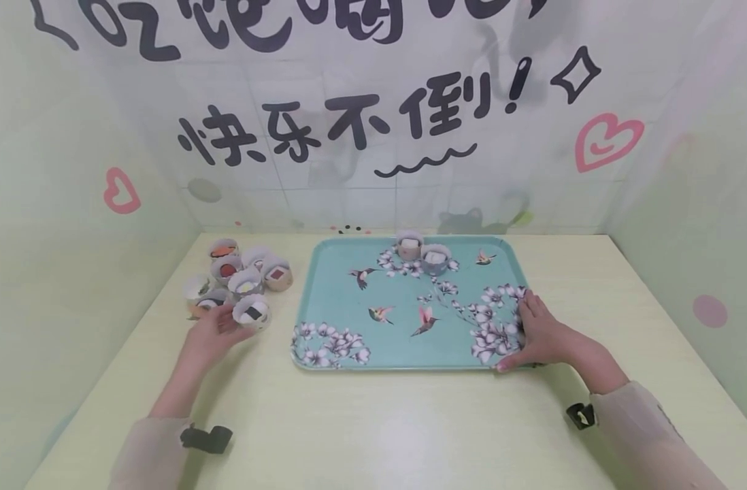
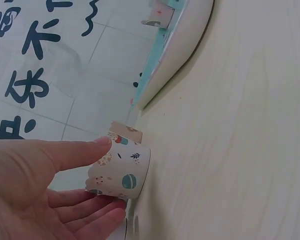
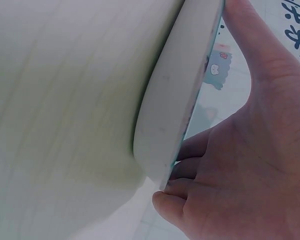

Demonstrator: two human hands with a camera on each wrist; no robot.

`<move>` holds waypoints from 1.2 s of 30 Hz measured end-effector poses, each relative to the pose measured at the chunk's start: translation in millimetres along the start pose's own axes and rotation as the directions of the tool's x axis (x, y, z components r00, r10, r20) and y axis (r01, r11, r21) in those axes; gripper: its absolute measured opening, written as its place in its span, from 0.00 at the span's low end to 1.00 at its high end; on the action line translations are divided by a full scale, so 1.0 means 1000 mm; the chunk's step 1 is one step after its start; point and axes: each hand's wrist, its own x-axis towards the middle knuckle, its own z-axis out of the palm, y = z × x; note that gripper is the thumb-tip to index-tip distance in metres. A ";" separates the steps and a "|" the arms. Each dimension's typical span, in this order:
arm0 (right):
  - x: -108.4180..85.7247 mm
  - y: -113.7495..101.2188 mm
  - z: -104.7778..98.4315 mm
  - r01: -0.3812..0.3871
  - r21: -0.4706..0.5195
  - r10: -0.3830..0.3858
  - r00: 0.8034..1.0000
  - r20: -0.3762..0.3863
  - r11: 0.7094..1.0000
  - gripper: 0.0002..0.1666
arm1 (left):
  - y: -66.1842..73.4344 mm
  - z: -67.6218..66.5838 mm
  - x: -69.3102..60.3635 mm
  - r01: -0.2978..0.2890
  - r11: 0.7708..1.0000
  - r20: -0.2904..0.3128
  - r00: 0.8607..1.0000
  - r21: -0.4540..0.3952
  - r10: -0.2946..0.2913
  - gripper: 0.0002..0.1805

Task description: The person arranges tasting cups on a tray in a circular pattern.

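Observation:
My left hand [image 1: 213,335] is at the near side of a cluster of small paper baking cups. Between thumb and fingers it holds a patterned paper cup [image 2: 125,167], whose contents in the head view are a white piece with a black top. My right hand [image 1: 546,333] grips the near right corner of a turquoise tray [image 1: 349,299] printed with flowers and birds. Its thumb lies at the front rim and its fingers along the right rim; the fingertips are partly hidden in the right wrist view. Two paper cups with white pieces, one pinkish [image 1: 409,246] and one blue-grey [image 1: 435,261], stand at the tray's back.
Several more filled cups crowd the table's left side, among them one with a red piece [image 1: 228,269] and one with a dark red square [image 1: 278,274]. The pale wooden table [image 1: 373,422] meets a translucent printed wall [image 1: 349,204] behind and at both sides.

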 end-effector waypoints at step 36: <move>0.001 0.001 0.002 -0.010 -0.003 0.010 1.000 0.012 1.000 0.86 | 0.016 0.008 0.005 -0.004 1.000 -0.092 0.996 0.013 0.005 0.39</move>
